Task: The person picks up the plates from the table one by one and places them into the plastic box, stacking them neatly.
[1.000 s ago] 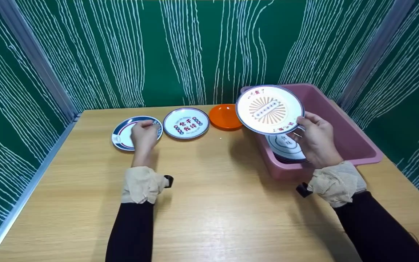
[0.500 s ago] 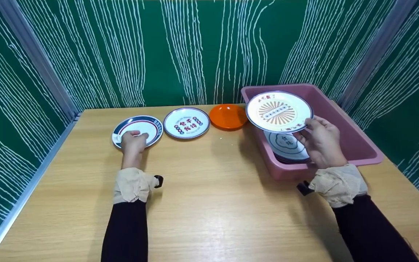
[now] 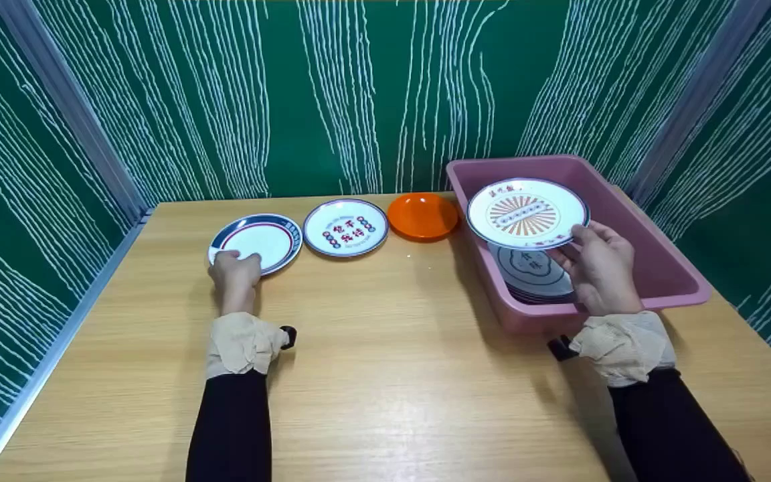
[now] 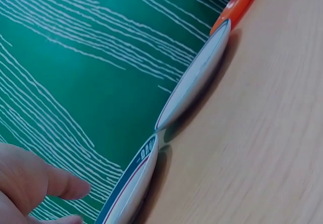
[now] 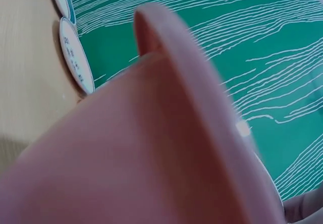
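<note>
My right hand (image 3: 603, 271) pinches the near right rim of a white plate (image 3: 523, 217) with a sunburst pattern, tilted above the pink tub (image 3: 660, 268). Beneath it, a stack of plates (image 3: 534, 273) lies in the tub, partly hidden. At the left, my left hand (image 3: 235, 276) is by the near rim of a plate with a dark blue band (image 3: 265, 244), which lies on the table. Its fingers (image 4: 70, 184) are apart in the left wrist view, grasping nothing there. In the right wrist view the tub wall (image 5: 116, 153) covers most of the held plate.
Beside the banded plate lies a white plate with red characters (image 3: 345, 229), then an orange plate (image 3: 422, 216) close to the tub. All three line the back of the wooden table (image 3: 385, 375). A green wall with white lines (image 3: 419, 94) rises behind them.
My left hand has come down and back from above the banded plate to its near rim. The sunburst plate has moved right and lower over the tub, still held in my right hand.
</note>
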A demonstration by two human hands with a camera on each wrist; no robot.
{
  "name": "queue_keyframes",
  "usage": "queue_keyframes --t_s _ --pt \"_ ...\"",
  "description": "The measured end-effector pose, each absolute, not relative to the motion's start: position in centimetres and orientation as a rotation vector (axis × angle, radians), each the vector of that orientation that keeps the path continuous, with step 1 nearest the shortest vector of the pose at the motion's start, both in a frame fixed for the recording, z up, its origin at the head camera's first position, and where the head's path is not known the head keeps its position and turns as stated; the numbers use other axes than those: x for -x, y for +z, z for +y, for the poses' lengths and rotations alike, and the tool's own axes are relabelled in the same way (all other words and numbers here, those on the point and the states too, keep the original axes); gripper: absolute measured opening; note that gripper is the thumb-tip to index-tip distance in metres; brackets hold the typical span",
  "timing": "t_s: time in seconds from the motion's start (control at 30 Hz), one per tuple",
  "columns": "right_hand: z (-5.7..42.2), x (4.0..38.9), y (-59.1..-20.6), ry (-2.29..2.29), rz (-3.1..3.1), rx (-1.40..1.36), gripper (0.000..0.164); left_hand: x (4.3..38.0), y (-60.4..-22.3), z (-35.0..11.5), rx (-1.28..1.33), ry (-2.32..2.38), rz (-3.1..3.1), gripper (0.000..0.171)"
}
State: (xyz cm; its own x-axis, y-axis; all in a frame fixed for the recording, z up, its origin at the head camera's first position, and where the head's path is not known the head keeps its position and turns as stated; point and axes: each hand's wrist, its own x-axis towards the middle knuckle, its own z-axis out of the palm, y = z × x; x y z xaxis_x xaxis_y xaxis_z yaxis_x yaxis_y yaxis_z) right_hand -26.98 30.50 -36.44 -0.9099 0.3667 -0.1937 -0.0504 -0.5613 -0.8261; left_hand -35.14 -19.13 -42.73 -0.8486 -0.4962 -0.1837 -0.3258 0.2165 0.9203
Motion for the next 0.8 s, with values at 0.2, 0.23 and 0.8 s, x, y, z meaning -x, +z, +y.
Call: queue_keyframes --t_s 0.2,0.23,0.8 --pt "30.7 27.2 -36.9 2.555 -1.286 0.563 0.022 35.0 -43.1 -20.2 -0.91 -1.69 -2.305 0.067" --pt "30.8 27.3 -36.9 2.557 -1.282 0.569 0.022 35.1 -43.1 -20.4 -0.932 -1.687 -2.306 0.071" --pt "31.1 27.4 -36.7 2.602 -1.205 0.697 0.031 35.8 -43.4 -22.0 -1.045 -1.661 -2.372 0.068"
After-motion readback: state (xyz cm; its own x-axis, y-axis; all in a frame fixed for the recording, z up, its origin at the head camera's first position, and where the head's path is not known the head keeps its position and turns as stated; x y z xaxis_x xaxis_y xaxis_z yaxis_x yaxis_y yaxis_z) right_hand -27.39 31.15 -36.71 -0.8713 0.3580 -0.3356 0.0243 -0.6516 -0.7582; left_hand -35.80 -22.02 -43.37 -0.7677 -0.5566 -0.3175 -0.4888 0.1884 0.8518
